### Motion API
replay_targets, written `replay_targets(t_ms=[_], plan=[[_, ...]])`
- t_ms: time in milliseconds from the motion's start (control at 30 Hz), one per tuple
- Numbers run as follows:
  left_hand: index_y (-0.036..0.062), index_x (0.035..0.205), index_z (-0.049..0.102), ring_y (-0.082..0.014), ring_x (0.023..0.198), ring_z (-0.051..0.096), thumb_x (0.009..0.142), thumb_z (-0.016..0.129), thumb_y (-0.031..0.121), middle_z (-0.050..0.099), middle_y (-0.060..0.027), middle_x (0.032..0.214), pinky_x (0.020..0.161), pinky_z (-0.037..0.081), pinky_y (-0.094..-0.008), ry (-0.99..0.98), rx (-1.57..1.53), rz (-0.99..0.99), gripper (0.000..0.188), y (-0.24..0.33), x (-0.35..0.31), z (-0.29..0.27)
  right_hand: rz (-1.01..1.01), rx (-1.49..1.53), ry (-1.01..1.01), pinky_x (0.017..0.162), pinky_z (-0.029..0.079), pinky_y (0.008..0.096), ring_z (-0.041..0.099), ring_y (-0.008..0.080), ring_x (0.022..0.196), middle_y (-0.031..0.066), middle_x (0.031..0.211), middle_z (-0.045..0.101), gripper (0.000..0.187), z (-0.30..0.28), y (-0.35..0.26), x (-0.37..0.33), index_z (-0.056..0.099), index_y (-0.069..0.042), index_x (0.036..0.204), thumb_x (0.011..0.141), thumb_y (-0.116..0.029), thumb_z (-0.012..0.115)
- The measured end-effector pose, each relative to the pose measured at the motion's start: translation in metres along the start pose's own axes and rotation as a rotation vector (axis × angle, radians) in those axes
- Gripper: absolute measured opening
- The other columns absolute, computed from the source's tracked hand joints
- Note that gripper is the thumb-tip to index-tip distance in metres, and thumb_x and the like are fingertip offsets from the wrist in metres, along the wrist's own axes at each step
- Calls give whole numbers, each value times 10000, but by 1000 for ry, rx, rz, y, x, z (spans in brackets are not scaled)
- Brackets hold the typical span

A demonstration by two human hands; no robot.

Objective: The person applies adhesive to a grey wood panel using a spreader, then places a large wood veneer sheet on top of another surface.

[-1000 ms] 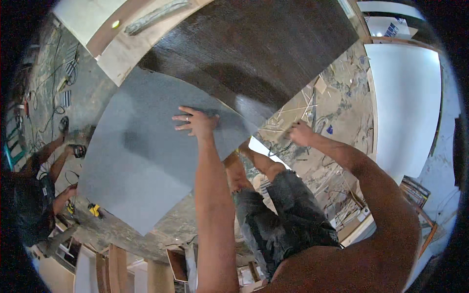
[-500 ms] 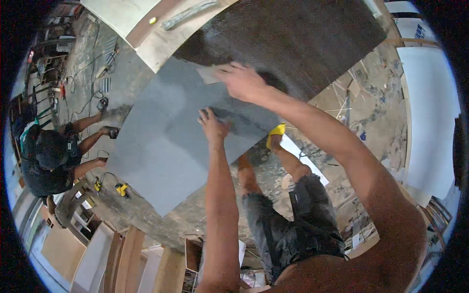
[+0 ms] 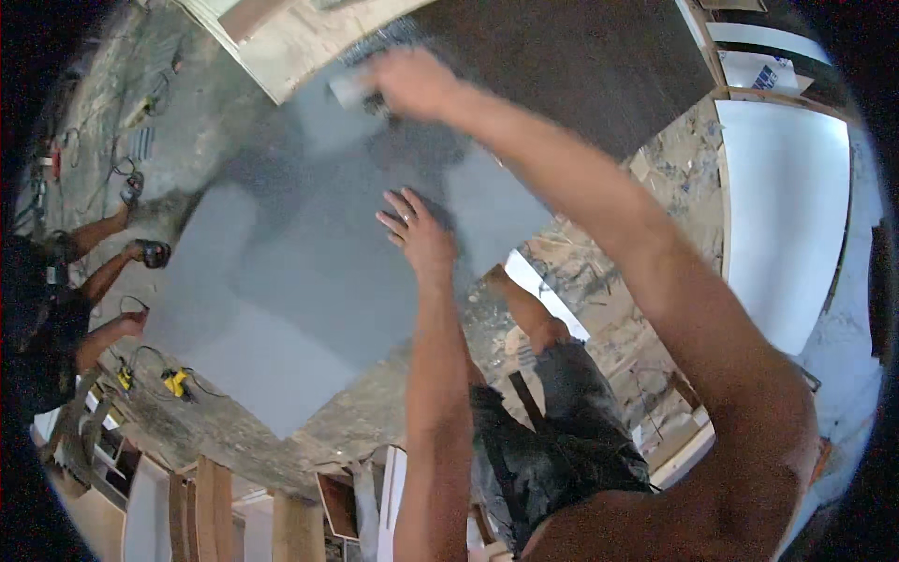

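Gripping a small pale block (image 3: 351, 89), blurred with motion, the right hand (image 3: 412, 82) is pressing it onto the far part of a big grey panel (image 3: 309, 281), close to where the grey finish is meeting the bare dark brown part of the board (image 3: 581, 66). The left hand (image 3: 421, 234) is lying flat with fingers spread on the grey surface, holding nothing, nearer the panel's right edge.

The panel is sitting turned like a diamond, its long axis running from the near left corner up toward the far right, one corner pointing near, toward the lower middle of the view.

Compared with half a second ago, the right hand is reaching farther away and more to the left, and the left hand is sitting a little farther right along the panel.

Beyond the near edges, littered concrete floor (image 3: 375, 426) is showing; the person's legs in dark shorts (image 3: 562, 440) are standing just off the right edge. Another person (image 3: 56, 309) is crouching by the left corner, with yellow tools (image 3: 176, 382) and cables lying on the floor there. A white board (image 3: 787, 225) is standing well apart on the right.
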State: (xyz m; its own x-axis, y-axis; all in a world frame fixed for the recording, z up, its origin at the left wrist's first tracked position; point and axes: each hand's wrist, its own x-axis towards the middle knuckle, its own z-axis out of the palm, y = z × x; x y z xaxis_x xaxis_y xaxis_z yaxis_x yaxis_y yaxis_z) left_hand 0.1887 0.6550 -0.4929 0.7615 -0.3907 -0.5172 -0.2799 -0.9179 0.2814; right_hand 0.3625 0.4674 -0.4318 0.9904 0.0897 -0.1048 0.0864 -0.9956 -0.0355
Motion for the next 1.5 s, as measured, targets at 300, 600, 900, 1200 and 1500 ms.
replay_targets(t_ms=[300,600,900,1200,1500], plan=[[50,1586,130,-560,1465,108,784,752,188,54,-237,1646,1106,376,-600,-44,83,-47,1024,-24,-3,-10,-117,36,-245,694,574,445,724,305,806,148,875,719,202,15,-3,-98,718,-92,944,773,-153,629],[70,1577,147,-569,1449,148,650,906,348,116,-263,1626,1128,311,-640,0,-6,92,1229,-15,-2,6,233,165,-1068,954,476,472,658,290,1062,114,1088,711,333,38,22,-451,725,-181,1098,789,-135,611],[77,1561,248,-421,1482,199,816,804,306,212,-186,1623,1179,295,-505,-141,94,128,957,-40,7,-43,344,803,-37,950,504,451,646,390,1072,217,1142,683,437,-64,2,-298,652,-63,1237,819,-34,526],[133,1568,275,-467,1470,222,812,796,256,204,-181,1631,1145,333,-563,31,35,133,926,-88,21,-46,68,39,75,1016,425,461,574,260,1205,31,1344,610,440,52,-55,-88,637,-236,1305,871,-188,585],[145,1579,246,-494,1484,151,751,794,156,133,-171,1652,1139,346,-589,-24,28,130,994,-121,16,-65,-8,93,-18,1018,444,520,590,248,1226,57,1305,644,518,11,-63,-49,630,-265,1321,834,-97,572]])
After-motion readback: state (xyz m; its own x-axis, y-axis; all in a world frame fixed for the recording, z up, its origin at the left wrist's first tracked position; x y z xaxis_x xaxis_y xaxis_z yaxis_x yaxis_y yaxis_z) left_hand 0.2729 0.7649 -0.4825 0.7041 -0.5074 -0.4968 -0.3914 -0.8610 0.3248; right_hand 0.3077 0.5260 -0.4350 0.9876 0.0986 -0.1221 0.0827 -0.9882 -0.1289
